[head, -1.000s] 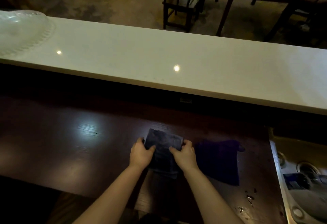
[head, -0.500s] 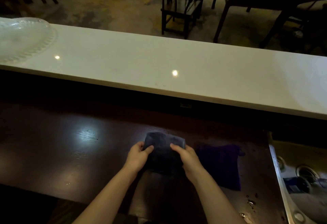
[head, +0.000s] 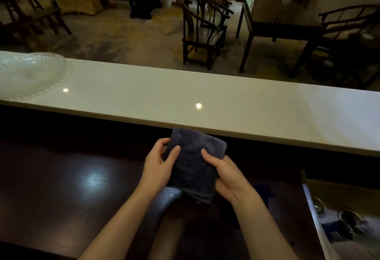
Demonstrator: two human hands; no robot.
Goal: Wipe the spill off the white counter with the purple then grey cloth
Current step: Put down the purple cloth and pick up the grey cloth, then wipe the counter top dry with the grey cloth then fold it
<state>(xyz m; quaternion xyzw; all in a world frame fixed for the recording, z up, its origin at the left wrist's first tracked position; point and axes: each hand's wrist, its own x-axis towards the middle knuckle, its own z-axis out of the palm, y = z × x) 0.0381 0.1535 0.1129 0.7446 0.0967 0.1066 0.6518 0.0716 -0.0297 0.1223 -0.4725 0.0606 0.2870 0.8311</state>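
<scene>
A folded grey cloth (head: 194, 163) is held up above the dark wooden worktop (head: 61, 187), its top edge just below the near rim of the white counter (head: 226, 103). My left hand (head: 159, 166) grips its left side and my right hand (head: 226, 174) grips its right side. The purple cloth (head: 264, 193) lies on the worktop, mostly hidden behind my right wrist. I cannot make out a spill on the white counter in this dim light.
A clear glass platter (head: 30, 74) sits at the counter's left end. A steel sink (head: 349, 224) is at the lower right. Beyond the counter stand dark wooden chairs (head: 205, 31) and a table (head: 277, 27).
Both hands have lifted the grey cloth off the worktop and carried it up towards the white counter's edge. The view has tilted upward, showing more of the room.
</scene>
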